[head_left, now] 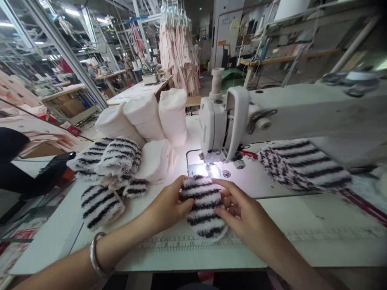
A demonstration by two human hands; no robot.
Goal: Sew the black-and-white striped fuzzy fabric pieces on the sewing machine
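A round fuzzy pad point(203, 208) with black and white stripes lies on the sewing table point(193, 262), just in front of the machine's needle plate point(199, 169). My left hand point(171, 199) grips its left edge, and my right hand point(238, 205) presses its fingers onto its right side. A silver bangle point(95, 253) circles my left wrist. To the left are piled striped pads point(101, 205) and stacks of white round pads point(145, 117). The white sewing machine head point(214, 125) stands above, its presser foot point(208, 167) close to the pad.
A wide striped fabric piece point(302, 165) lies right of the needle. Small red snips point(249, 154) sit behind the needle plate. A black and orange tool point(57, 169) lies off the table's left edge. A ruler scale point(193, 243) runs along the front. Pink garments point(178, 52) hang behind.
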